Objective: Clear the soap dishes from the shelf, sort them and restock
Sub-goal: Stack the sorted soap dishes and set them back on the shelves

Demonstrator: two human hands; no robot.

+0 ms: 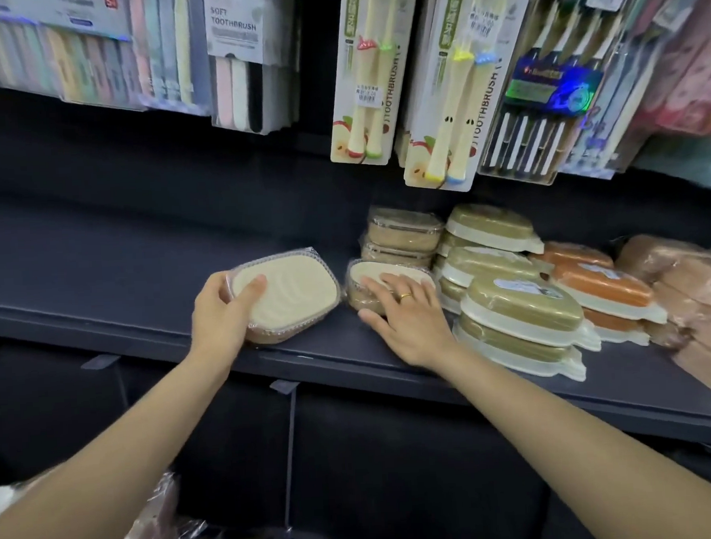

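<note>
A shop — packaged toothbrushes [360, 79] hang above a stocked shelf [98, 274].

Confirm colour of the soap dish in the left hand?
Cream top over a tan base, in clear wrap: soap dish, gripped by left hand. Head view.

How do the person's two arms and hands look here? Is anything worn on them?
Both forearms are bare, with no sleeves in view. The right hand wears a plain gold ring on one finger. The left hand shows no ring, watch or glove. No bracelets are visible on either wrist.
</note>
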